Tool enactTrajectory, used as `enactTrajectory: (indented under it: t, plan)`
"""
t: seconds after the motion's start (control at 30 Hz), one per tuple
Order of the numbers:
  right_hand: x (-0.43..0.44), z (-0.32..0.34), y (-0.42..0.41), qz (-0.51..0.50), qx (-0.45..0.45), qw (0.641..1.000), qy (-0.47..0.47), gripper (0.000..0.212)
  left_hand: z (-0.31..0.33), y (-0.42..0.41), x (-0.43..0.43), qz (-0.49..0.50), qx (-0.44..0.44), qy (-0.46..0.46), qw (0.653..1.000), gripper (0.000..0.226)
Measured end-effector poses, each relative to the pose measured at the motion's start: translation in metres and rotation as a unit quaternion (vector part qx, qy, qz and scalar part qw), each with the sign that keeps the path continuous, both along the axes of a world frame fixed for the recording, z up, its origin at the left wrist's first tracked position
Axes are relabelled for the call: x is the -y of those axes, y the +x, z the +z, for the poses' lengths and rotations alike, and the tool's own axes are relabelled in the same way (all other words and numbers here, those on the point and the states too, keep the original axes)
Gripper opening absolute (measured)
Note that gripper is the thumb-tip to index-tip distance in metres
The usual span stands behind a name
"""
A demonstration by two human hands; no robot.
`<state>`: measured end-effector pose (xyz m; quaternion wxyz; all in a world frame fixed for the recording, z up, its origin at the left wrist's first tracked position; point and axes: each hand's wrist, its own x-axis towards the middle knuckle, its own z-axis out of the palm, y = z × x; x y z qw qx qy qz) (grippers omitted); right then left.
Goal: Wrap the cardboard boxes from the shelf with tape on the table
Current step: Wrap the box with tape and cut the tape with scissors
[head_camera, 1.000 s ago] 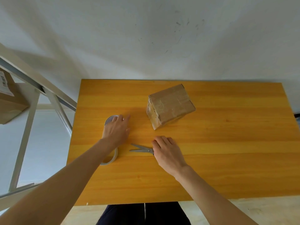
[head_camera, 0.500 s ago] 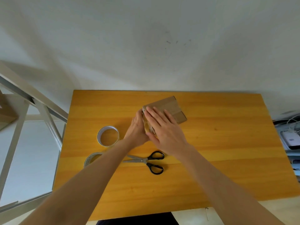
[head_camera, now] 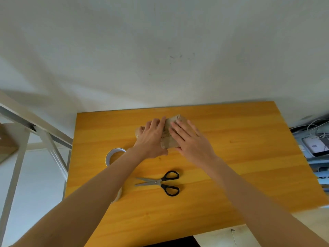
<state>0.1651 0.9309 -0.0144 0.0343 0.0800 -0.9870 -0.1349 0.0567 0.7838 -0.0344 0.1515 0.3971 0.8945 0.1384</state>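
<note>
Nearby, left forearm (head_camera: pixel 106 184) partly hides tape (head_camera: pixel 109 155); scissors (head_camera: pixel 158 182) beside.
</note>
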Motion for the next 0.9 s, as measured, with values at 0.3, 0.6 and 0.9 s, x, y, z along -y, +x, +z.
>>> enactTrajectory:
  t: [0.3,0.6,0.9]
  plan:
    - [-0.019,-0.029,0.029,-0.063,0.049,0.992,-0.099,0.08,-0.006,0.021,-0.04,-0.047,-0.059,-0.072,0.995,0.108]
    - [-0.04,-0.047,0.038,-0.062,0.057,0.981,-0.172,0.089,-0.038,0.043,-0.002,-0.085,-0.181,-0.063,0.978,0.074]
    - [-0.048,-0.055,0.027,-0.005,0.066,0.976,-0.205,0.074,-0.051,0.037,0.004,-0.085,-0.155,-0.057,0.983,0.072]
